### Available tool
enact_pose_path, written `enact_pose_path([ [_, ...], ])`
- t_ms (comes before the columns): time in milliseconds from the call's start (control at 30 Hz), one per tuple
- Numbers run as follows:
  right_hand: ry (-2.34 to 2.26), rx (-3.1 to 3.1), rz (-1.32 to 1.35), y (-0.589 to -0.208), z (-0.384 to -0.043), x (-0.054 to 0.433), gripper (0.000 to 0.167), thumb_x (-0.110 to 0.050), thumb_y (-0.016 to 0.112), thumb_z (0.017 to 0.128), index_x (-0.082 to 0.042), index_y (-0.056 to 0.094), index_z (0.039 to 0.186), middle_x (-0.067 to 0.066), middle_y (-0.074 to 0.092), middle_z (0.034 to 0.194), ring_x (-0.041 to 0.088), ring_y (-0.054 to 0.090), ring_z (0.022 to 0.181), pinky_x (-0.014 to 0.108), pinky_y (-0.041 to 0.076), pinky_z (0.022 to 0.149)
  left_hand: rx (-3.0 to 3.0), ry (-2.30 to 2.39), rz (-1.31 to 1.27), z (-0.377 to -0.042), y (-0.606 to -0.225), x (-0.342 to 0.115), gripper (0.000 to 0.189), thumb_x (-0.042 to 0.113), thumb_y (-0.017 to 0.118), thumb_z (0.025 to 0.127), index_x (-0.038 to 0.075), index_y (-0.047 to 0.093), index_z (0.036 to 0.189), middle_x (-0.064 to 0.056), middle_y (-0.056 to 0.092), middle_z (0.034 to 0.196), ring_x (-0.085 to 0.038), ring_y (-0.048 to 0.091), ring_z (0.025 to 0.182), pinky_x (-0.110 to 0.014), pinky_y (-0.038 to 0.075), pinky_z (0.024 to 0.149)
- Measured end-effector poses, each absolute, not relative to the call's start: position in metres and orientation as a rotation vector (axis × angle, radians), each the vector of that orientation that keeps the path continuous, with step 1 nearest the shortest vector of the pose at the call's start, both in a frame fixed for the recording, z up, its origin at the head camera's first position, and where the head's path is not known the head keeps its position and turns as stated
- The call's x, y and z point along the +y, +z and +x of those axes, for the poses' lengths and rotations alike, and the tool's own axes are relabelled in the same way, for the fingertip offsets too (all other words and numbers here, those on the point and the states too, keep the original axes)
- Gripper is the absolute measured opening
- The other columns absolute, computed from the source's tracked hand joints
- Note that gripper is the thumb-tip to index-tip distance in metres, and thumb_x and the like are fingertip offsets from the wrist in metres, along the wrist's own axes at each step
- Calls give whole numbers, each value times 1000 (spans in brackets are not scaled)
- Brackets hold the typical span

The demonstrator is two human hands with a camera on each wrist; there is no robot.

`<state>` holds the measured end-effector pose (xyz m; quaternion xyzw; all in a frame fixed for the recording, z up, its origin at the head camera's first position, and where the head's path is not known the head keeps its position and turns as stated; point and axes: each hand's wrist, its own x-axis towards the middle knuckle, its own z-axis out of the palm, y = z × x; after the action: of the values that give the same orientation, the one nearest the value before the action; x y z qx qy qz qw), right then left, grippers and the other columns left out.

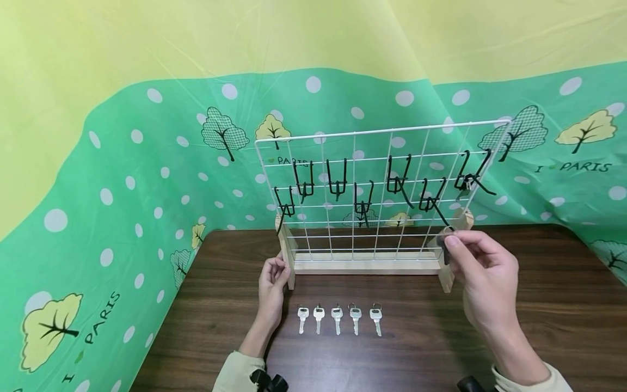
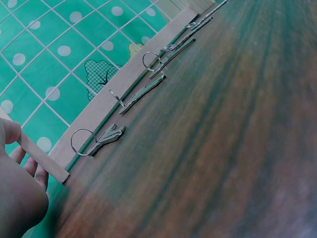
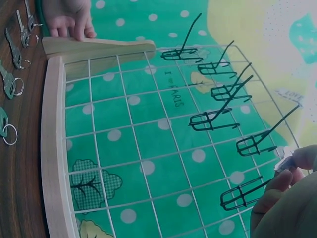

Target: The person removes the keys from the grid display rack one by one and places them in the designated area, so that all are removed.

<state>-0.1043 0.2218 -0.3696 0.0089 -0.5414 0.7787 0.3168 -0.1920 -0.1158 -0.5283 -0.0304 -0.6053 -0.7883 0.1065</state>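
Observation:
A white wire grid rack (image 1: 372,130) stands in a wooden base (image 1: 367,267), with several black hooks (image 1: 337,185) hung on its wires. My left hand (image 1: 272,280) grips the left wooden side piece (image 1: 290,267), thumb in front; in the left wrist view its fingers (image 2: 30,166) show past the wood. My right hand (image 1: 490,277) pinches a key (image 1: 445,251) between thumb and forefinger, right at the tip of the lower right hook (image 1: 432,202). In the right wrist view, the fingers partly hide this key (image 3: 285,161).
Several silver keys with rings (image 1: 337,318) lie in a row on the dark wooden table (image 1: 392,359), in front of the base. Something small and shiny (image 1: 468,184) hangs at the upper right hook. Behind the rack is a green and yellow patterned cloth (image 1: 161,136).

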Motion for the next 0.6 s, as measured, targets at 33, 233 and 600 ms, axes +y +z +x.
enact_pose_path([
  [33, 2052, -1418, 39, -370, -104, 222, 15, 22, 65, 98, 12, 75, 94, 9, 73, 80, 18, 45, 57, 23, 36, 45, -1782, -2322, -88, -192, -528, -116, 9, -12, 58, 106, -5, 53, 111, -33, 48, 161, -27, 51, 147, -19, 49, 108],
  [233, 2081, -1364, 97, -374, -102, 222, 14, 23, 64, 98, 14, 74, 94, 10, 74, 80, 18, 43, 56, 27, 29, 43, -1777, -2323, -91, -191, -528, -115, 18, -13, 58, 105, -18, 45, 116, -34, 48, 161, -15, 55, 142, -19, 48, 110],
  [600, 2045, -1344, 242, -380, -92, 222, 16, 26, 53, 100, 21, 69, 97, 13, 74, 81, 19, 38, 56, 32, 20, 48, -1788, -2315, -105, -192, -529, -117, 24, -11, 59, 105, -22, 43, 119, -34, 48, 160, -19, 53, 145, -19, 48, 110],
])
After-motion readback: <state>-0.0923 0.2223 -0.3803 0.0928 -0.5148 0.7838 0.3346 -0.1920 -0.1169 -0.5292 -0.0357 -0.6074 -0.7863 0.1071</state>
